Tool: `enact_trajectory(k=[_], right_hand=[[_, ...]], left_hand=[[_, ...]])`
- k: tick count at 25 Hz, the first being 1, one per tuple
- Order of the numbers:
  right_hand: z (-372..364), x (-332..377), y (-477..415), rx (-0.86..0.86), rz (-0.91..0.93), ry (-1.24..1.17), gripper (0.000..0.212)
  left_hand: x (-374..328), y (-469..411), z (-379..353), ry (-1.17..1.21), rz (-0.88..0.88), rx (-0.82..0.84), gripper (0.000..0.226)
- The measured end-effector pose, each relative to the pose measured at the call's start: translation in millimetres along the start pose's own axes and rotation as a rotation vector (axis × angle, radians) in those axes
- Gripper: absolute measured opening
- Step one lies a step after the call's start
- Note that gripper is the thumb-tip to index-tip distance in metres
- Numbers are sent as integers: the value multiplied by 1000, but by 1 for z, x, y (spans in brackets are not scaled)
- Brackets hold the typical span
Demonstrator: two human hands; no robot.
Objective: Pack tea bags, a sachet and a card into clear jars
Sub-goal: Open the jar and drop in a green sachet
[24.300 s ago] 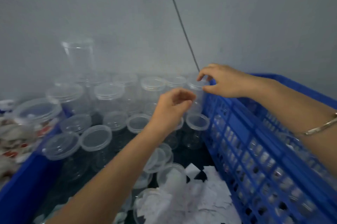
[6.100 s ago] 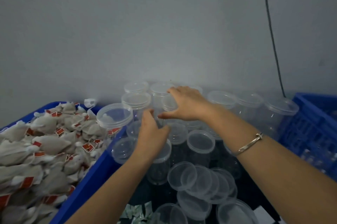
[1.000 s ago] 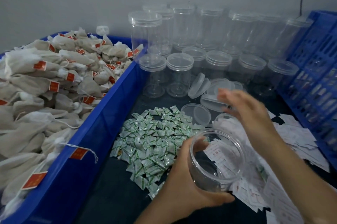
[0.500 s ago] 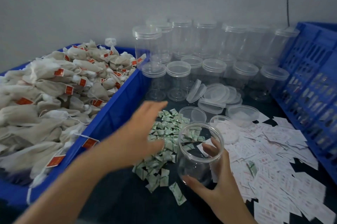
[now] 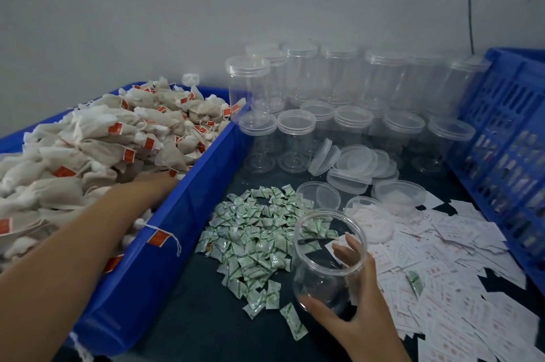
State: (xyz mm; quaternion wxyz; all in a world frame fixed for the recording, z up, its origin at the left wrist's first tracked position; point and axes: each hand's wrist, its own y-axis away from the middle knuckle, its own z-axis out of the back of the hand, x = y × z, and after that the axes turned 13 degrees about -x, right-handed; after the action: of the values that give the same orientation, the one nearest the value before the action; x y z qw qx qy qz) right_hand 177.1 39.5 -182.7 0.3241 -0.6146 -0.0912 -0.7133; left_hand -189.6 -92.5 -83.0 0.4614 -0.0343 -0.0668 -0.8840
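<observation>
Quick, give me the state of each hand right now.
Left hand: cannot tell, its tips are buried among tea bags.
Right hand: holding the open jar.

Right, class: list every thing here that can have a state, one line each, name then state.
Held jar: lidless, empty, tilted.
Right hand: grips that jar.
Tea bags: heaped in the blue bin.
Left hand: on that heap; fingers unclear.
Rear jars: lidded, empty, upright.
Loose lids: off, piled on the table.
Sachets: loose heap on the table.
Cards: scattered flat.
</observation>
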Motion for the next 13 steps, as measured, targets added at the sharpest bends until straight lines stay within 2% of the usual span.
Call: enact_trajectory(k=[7,9,11,13], right_hand=[[0,-4,3,11,-2,2,114],[0,-5,3,8,7,8,116],[0,-6,0,3,18,4,113],[1,-6,-2,9,20,-9,107]], left_hand=[[-11,13,8,-46,-29,28,28],[-12,15,9,53,17,-24,29],[-14,20,15,168,15,-174,25],[-20,34,35,462,57,-505,18]])
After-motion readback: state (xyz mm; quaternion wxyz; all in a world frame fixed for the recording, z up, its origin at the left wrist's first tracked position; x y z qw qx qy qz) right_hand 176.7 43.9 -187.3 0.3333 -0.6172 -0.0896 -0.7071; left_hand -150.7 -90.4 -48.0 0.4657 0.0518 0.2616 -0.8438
